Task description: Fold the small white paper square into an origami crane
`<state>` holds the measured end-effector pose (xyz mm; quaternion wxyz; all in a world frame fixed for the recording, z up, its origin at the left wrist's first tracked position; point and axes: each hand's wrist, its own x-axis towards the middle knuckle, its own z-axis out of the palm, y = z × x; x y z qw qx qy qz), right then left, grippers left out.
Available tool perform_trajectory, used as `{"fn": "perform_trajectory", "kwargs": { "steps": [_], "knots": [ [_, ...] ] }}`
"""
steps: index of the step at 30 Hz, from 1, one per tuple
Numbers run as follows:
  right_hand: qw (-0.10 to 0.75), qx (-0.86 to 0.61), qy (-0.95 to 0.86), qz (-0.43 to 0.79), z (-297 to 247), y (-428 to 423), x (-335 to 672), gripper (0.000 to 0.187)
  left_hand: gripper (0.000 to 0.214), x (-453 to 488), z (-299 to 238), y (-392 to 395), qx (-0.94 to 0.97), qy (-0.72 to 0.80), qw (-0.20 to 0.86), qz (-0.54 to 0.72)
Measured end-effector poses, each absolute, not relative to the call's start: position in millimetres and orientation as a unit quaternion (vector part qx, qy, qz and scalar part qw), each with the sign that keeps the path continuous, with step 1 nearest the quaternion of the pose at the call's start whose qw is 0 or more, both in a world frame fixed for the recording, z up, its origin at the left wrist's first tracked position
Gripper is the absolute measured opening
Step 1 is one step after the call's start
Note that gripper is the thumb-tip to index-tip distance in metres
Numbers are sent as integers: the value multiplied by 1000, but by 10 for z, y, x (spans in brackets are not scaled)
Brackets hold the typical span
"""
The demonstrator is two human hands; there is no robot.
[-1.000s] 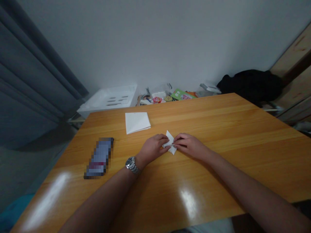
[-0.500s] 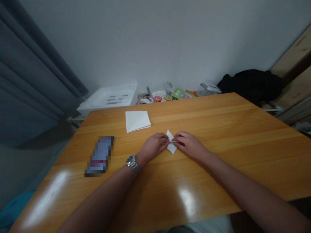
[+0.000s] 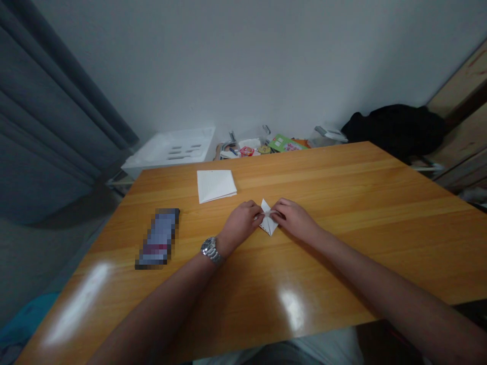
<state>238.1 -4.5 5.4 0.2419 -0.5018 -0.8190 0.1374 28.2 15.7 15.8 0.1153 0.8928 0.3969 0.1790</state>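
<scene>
A small piece of folded white paper (image 3: 270,226) lies on the wooden table, with a pointed tip at the far end and another toward me. My left hand (image 3: 243,218) pinches its left side between thumb and fingers. Across from it, my right hand (image 3: 292,215) grips the right side the same way. A raised flap runs between the two sets of fingertips, and a crease shows down the near half. The fingers cover the side edges. On my left wrist is a silver watch (image 3: 211,249).
A stack of lined paper (image 3: 216,185) lies beyond my left hand. To the left is a phone (image 3: 159,238), its screen pixelated. Past the wooden table's (image 3: 342,182) far edge are a white foam box (image 3: 175,147), a green booklet (image 3: 285,144) and a black cloth bundle (image 3: 395,129).
The flap between my fingertips stands more open, and more of the paper's near half with its crease shows. Both hands keep their hold. The whole view has shifted slightly.
</scene>
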Motion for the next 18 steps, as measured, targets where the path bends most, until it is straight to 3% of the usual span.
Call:
{"fn": "perform_trajectory", "kwargs": {
  "steps": [18],
  "knots": [
    [24, -550, -819, 163, 402, 278, 2324, 14, 14, 403, 292, 251, 865, 472, 126, 114]
  ]
}}
